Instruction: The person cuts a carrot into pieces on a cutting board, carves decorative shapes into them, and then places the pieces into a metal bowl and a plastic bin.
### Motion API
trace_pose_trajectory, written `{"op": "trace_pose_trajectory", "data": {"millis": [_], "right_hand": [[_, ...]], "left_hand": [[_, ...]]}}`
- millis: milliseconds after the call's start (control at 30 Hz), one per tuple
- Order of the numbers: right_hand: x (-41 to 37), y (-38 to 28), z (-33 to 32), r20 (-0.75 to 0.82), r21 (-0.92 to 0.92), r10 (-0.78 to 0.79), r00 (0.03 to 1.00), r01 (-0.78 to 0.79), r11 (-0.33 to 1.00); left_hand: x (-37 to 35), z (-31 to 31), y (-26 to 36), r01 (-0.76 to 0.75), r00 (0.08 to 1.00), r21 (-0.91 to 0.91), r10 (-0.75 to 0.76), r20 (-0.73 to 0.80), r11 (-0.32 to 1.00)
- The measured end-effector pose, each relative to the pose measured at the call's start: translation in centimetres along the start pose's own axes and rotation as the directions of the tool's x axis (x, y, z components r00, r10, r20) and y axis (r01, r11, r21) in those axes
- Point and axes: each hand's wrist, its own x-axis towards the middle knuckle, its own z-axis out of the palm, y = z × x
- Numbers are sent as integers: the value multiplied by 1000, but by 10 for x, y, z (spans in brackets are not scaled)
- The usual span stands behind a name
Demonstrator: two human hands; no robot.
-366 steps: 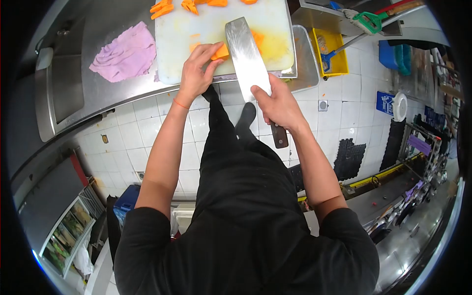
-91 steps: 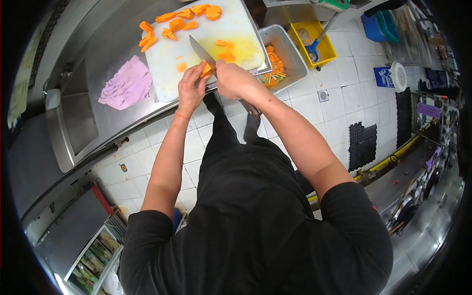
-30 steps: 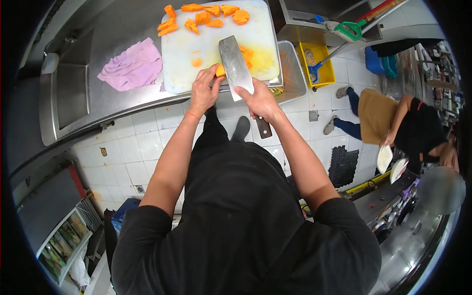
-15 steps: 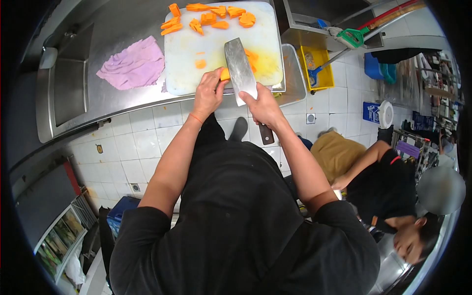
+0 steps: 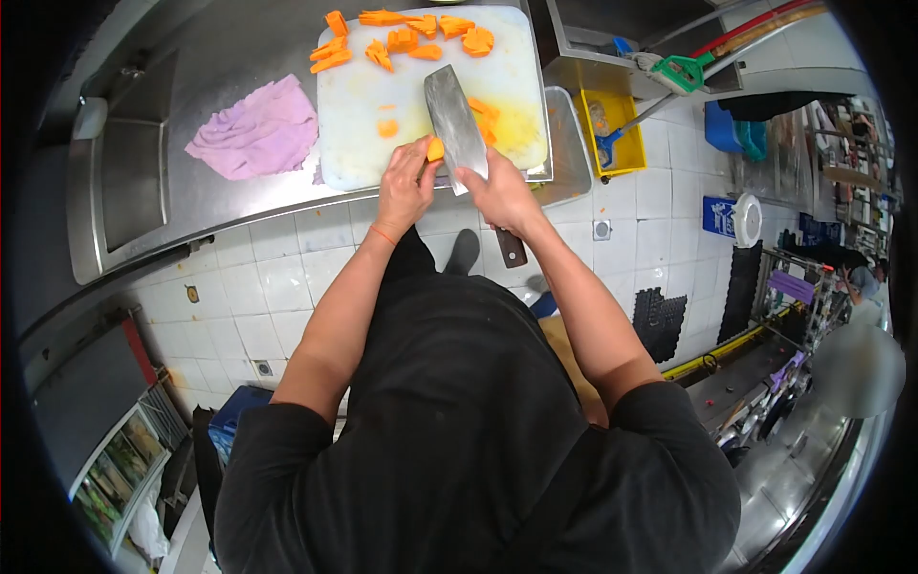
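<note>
My right hand [image 5: 501,193] grips a cleaver [image 5: 453,120] close to where its broad blade meets the dark handle, the handle's end sticking out below the fist. Just left of the blade, my left hand [image 5: 408,182] pinches a small carrot piece [image 5: 435,149] at the near edge of the white cutting board [image 5: 359,158]. Thin carrot slices [image 5: 386,128] lie flat beyond the left hand. Partly behind the blade on its right are cut carrot strips [image 5: 486,117], beside a yellow stain. Several carved carrot pieces [image 5: 403,40] are spread along the board's far side.
A crumpled pink cloth [image 5: 256,129] lies on the steel counter left of the board, near a sink [image 5: 134,177]. Right of the board stand a clear plastic bin [image 5: 571,153] and a yellow container [image 5: 626,153]. Brown fabric on another person [image 5: 571,356] shows beside my right arm.
The cleaver and right hand have shifted slightly left, with the blade closer to the left fingers. The other person has moved left, now mostly hidden behind my body and arm.
</note>
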Motion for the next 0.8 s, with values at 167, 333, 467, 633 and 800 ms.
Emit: {"op": "trace_pose_trajectory", "data": {"millis": [167, 333, 467, 633, 800], "right_hand": [[-13, 24, -2, 10, -88, -46, 999, 46, 995], [-7, 10, -4, 29, -82, -4, 1000, 6, 997], [-3, -1, -8, 39, -84, -31, 999, 34, 996], [9, 0, -6, 57, -30, -15, 998, 17, 999], [13, -3, -6, 46, -66, 33, 998, -30, 997]], "left_hand": [[2, -1, 1, 52, 999, -26, -51, 13, 998], [1, -1, 0, 7, 1000, -10, -7, -2, 1000], [0, 3, 0, -9, 999, -10, 9, -32, 1000], [-2, 5, -1, -28, 997, 2, 28, -65, 1000], [2, 1, 0, 30, 999, -51, -32, -41, 998]]}}
